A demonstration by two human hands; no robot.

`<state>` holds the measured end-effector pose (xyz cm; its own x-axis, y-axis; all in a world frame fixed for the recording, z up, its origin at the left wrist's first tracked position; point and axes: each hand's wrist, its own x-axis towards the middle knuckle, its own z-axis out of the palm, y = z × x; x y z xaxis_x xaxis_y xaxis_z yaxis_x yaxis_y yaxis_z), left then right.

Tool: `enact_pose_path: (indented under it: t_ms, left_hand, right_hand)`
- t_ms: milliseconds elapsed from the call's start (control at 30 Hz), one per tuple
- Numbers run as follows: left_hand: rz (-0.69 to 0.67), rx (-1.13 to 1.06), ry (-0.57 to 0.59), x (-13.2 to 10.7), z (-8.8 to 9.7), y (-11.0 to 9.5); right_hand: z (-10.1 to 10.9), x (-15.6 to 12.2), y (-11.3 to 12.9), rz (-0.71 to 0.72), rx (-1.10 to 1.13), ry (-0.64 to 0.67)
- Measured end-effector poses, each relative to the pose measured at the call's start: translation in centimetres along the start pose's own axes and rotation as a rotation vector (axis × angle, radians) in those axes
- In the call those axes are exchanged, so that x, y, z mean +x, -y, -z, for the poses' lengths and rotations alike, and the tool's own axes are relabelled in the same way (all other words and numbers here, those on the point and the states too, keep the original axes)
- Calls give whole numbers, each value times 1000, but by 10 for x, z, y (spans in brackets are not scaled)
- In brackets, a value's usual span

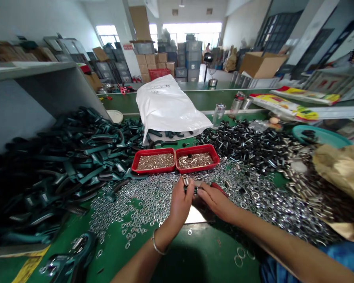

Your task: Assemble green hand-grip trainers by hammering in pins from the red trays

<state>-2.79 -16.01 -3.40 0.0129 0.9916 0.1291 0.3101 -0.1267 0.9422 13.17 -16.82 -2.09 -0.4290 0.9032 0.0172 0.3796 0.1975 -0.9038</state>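
Observation:
My left hand (181, 196) is closed in the middle of the bench, with a small ridged metal part (185, 180), coiled like a spring, showing between its fingertips. Close against it, my right hand (212, 198) is closed too, its fingertips meeting a dark small piece between the hands. What the right fingers grip is mostly hidden. Beside the right hand lies a red handle (219, 189). Under both hands is a shiny flat plate (196, 215). Just beyond stand two red trays: the left tray (153, 171) holds tiny brassy parts, the right tray (197, 170) short metal pins.
Dark green tool handles (97, 153) are heaped at left, with a pruner-like tool (73, 255) in front. Loose metal washers (147, 196) and rings (253, 196) spread around. Black-headed bolts (247, 145) lie at right behind. A white sack (171, 106) stands beyond the trays.

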Motion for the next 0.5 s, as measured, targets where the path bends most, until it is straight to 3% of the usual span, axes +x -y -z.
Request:
enact_pose_path:
  t_ms: [133, 200, 267, 333, 500]
  left_hand:
    - [102, -132, -28, 0, -5, -3]
    - [235, -319, 48, 2, -6, -5]
    - [377, -488, 141, 3, -7, -6]
    - [387, -485, 156, 2, -7, -7]
    - [136, -92, 59, -5, -10, -7]
  right_hand:
    - [13, 1, -2, 130, -525, 0]
    - [16, -1, -3, 210, -693, -1]
    - [18, -5, -3, 265, -709, -11]
    - [15, -11, -2, 222, -511, -37]
    - [-3, -23, 0, -146, 339, -99]
